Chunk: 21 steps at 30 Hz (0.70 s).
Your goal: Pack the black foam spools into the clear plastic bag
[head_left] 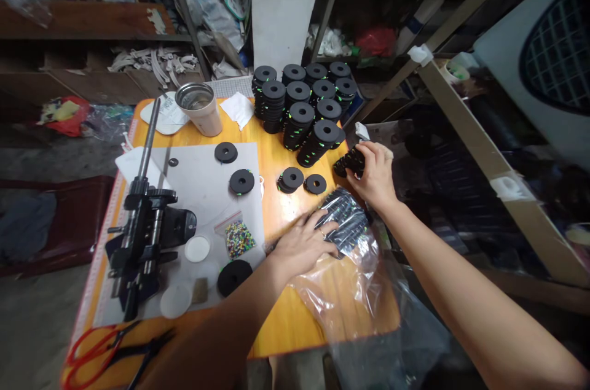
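Observation:
My right hand (374,170) grips a stack of black foam discs (349,162) lying on its side at the table's right edge. Its fingers are closed round the near end of the stack. My left hand (308,244) lies with fingers spread on a clear plastic bag (364,279). Inside that bag are rows of black discs (343,218), partly covered by the fingers. Between the hands and the tall stacks sit a short pile of discs (292,178) and a ring-shaped disc (316,183). Several upright stacks of black discs (301,112) with green bits at their edges stand behind.
On the left, a black metal device with a rod (150,218) rests on a grey mat (203,163). Around it are a bag of coloured beads (238,239), a large black disc (235,277), red-handled scissors (92,353) and a steel cup (203,113). A metal frame (488,163) rises at right.

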### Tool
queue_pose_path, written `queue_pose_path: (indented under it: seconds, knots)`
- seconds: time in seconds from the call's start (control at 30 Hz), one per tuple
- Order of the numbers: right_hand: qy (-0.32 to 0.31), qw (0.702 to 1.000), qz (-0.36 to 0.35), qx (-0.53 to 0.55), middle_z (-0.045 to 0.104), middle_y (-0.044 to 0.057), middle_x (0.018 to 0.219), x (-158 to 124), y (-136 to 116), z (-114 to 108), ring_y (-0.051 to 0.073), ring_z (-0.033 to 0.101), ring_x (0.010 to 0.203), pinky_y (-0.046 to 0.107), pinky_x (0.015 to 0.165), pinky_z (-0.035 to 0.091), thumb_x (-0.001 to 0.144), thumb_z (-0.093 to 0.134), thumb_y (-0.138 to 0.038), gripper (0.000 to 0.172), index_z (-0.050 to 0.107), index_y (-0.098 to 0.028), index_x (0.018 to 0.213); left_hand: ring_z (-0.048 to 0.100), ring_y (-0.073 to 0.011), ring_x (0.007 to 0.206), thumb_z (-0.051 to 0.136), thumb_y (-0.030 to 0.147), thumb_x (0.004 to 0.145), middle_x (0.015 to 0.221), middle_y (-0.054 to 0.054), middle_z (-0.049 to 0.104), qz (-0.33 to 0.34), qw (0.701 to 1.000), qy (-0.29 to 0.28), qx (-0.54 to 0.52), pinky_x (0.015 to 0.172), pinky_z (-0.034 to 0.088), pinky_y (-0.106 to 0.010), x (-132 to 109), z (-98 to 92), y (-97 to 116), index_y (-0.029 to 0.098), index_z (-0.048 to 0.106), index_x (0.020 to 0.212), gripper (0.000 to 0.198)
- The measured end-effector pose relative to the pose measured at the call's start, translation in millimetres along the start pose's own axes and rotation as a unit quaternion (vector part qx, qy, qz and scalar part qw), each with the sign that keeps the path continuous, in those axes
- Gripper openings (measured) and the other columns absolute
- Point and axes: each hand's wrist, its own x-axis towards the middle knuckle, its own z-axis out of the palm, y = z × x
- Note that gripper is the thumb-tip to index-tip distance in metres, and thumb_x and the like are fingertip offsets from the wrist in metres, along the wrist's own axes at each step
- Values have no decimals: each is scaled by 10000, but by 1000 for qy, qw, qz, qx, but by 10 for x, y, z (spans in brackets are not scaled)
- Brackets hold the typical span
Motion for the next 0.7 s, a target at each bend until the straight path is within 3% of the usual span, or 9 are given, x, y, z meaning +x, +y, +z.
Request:
queue_pose_path:
  seconds: [0.2,0.3,0.37,0.5,0.63,0.7]
  knots:
    - [-15,1000,-4,-4,456,178,1369,8,-8,-10,342,414,1294,554,1084,351,832,607,-291,650,321,-171,1403,200,-308,1421,611,82,825,1420,15,440,0,1000,6,-2,1130,301,-497,-5,9,-5,347,705,1047,358]
    - [-32,999,-16,10,418,177,1412,-5,-19,-68,344,381,1335,553,1109,330,822,637,-371,747,271,-176,1443,201,-310,1421,609,75,822,1422,18,439,2,1000,7,0,1133,295,-504,-6,13,-8,345,706,1043,362]
    - [-8,1000,-2,27,377,173,1453,-80,1,-105,349,331,1373,567,1129,297,803,660,-441,832,231,-187,1468,199,-314,1422,608,67,817,1423,16,439,2,1000,7,2,1130,298,-510,-4,10,-5,343,706,1044,370]
    - [76,983,145,80,323,203,1484,-388,172,-11,359,305,1384,593,1120,276,760,682,-545,967,172,-168,1490,198,-309,1425,600,55,813,1412,21,452,-4,1000,4,-3,1125,307,-513,-2,-3,4,348,706,1038,384]
    - [-27,950,251,183,483,217,1325,-552,346,346,373,451,1248,591,1042,363,615,751,-634,1071,281,-119,1429,199,-300,1428,579,71,835,1409,29,456,-12,1000,1,-6,1124,313,-516,5,-15,15,363,702,1041,378]
    - [-41,937,275,213,518,200,1275,-496,342,514,356,494,1193,560,1007,403,566,789,-613,1020,366,-128,1357,194,-302,1429,578,92,845,1400,26,463,-12,1000,-4,1,1117,324,-519,12,-18,19,369,702,1037,358]
